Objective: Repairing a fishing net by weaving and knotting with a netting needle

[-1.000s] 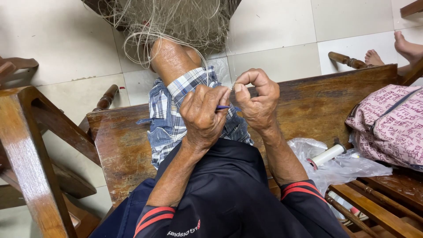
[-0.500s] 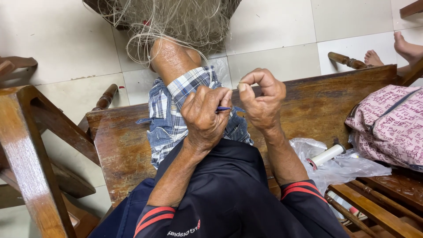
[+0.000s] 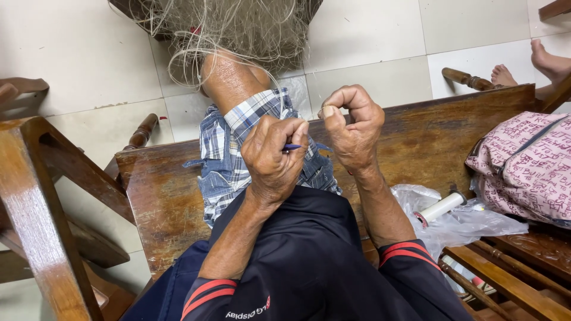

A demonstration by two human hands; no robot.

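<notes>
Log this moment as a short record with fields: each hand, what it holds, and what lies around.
left hand: closed on a thin blue tool
right hand: raised, fingers pinched together; thread too fine to confirm
net: pale tangle over the raised knee
seat: wooden bench
beside right arm: white spool on clear plastic bag, pink patterned bag

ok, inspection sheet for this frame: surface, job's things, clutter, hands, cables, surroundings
Surface: worn wooden bench, person seated astride it.
Job's things: tangled fishing net draped over the knee; slim blue tool.
Clutter: clear plastic bag, white spool, pink patterned bag.
Hands: left hand closed on the blue tool; right hand pinched, contents too fine to tell.
Cables: nothing seen.
Surroundings: tiled floor, wooden chair, another person's bare feet.
</notes>
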